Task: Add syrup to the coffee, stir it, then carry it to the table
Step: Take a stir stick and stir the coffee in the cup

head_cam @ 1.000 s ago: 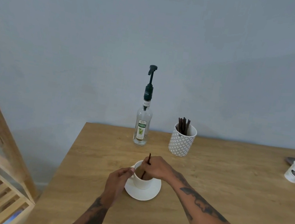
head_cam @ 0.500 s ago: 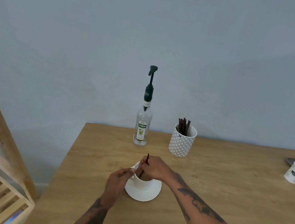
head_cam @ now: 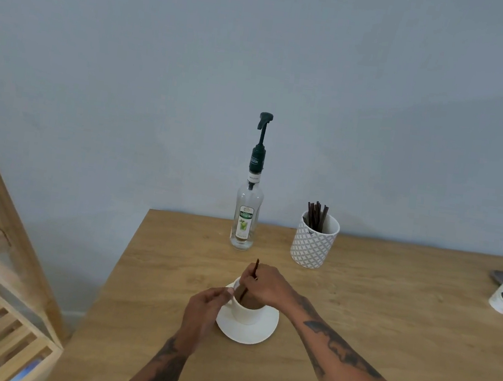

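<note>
- White coffee cup point(head_cam: 245, 311) stands upright on its saucer point(head_cam: 247, 329), near the surface's point(head_cam: 388, 302) front left.
- Right hand point(head_cam: 266, 287) pinches the stir stick point(head_cam: 250, 280); its long axis leans up and away, lower end in the coffee.
- Left hand point(head_cam: 202, 309) pinches the cup's left side.
- Syrup bottle point(head_cam: 246, 218) upright behind.

Two tattooed forearms are extended forward over the table's left half. The right hand point(head_cam: 266, 287) is curled, a thin dark stirrer point(head_cam: 250, 282) pinched in its fingertips. The left hand point(head_cam: 202, 309) is closed on the cup point(head_cam: 246, 311) handle.
</note>
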